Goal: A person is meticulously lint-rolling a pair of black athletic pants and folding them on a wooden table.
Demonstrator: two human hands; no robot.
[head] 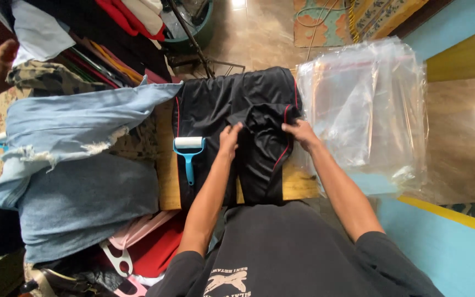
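On the wooden board point(298, 187), a black garment point(237, 104) with red piping is spread flat; its folded middle is pinched by the left hand point(228, 140) and right hand point(299, 132). A blue lint roller point(188, 151) is laid left, clear bags point(369, 110) are stacked right.

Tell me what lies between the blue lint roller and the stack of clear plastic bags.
In the head view, the black garment with red piping lies between the lint roller and the plastic bags, with the left hand and right hand gripping its folds.
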